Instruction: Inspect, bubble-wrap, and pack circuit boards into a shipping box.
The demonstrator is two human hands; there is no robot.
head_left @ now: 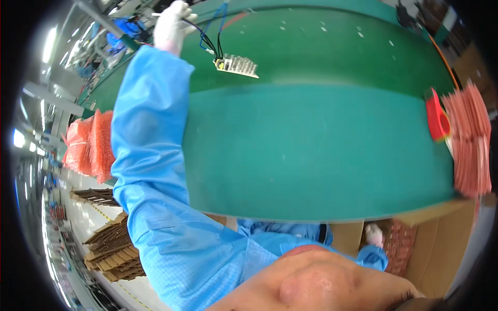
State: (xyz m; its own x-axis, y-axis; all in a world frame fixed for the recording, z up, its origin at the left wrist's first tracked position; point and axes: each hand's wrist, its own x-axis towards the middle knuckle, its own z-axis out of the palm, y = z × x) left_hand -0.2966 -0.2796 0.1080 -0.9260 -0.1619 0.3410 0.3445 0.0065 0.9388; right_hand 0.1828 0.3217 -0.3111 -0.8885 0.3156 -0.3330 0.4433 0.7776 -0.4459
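My left arm, in a blue sleeve, stretches to the far left. My left hand (174, 28), in a white glove, is closed round dark cables (205, 37). They run from the hand to a pale circuit board (237, 65) with rows of small parts, at the near side of the dark green strip; whether it hangs or rests there I cannot tell. Low on the right, below the table edge, my gloved right hand (374, 235) is beside pink bubble-wrap packs (401, 249) in a cardboard box (433, 246). Its fingers are too small and unclear to read.
A teal mat (311, 150) covers the near table. On its right side stand a red tape dispenser (439, 118) and a stack of pink bubble-wrap bags (469, 140). Pink bubble-wrapped bundles (91, 142) sit at the left, with stacked cardboard dividers (114, 249) below.
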